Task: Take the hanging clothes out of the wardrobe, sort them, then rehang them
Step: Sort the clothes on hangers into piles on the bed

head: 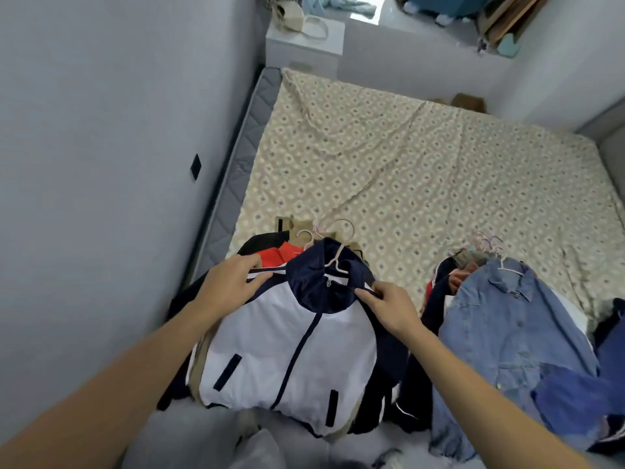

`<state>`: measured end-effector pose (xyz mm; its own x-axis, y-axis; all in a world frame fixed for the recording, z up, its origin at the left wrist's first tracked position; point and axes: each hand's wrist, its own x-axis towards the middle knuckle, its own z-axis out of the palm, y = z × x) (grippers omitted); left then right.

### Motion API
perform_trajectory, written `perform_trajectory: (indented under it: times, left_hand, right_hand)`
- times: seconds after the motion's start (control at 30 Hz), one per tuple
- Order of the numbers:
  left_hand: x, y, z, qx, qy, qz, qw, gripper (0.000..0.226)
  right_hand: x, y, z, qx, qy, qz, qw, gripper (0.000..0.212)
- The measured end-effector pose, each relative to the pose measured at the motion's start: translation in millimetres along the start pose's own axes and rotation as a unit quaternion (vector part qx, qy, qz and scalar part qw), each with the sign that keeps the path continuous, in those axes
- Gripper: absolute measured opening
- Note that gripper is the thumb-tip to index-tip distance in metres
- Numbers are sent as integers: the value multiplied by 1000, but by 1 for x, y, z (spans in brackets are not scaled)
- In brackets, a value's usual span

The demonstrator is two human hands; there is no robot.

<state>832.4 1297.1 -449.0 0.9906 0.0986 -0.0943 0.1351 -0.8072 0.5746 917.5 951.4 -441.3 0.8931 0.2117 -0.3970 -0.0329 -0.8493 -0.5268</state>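
A white and navy zip jacket [287,346] on a pale hanger [333,260] lies on top of a left pile of clothes at the near edge of the bed. My left hand [230,282] pinches its left shoulder. My right hand [389,306] pinches the right shoulder beside the navy collar. Under it show a red and black garment [274,252] and more hangers [338,228]. To the right lies a second pile topped by a blue denim shirt [507,333] on a hanger.
The bed's patterned beige sheet [422,164] stretches away behind both piles. A grey wall runs along the left. A white nightstand [301,45] with a woven bag stands at the head of the bed. Dark blue clothes [581,401] hang off the right edge.
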Motion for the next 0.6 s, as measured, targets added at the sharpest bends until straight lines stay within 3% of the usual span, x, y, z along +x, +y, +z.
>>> perform_trajectory:
  times: [0.13,0.3,0.6]
  left_hand:
    - [68,-45,43,87,-12,25,996,13]
    - [121,-53,64,182,-36,-22,982,35]
    - [91,84,111,144,-59,56,986,42]
  right_hand:
    - [70,9,29,-63,-23,6,998,44]
    - [113,12,23,-118,2,-13,993,56]
    - [44,85,-44,-95,22,-45,994,53]
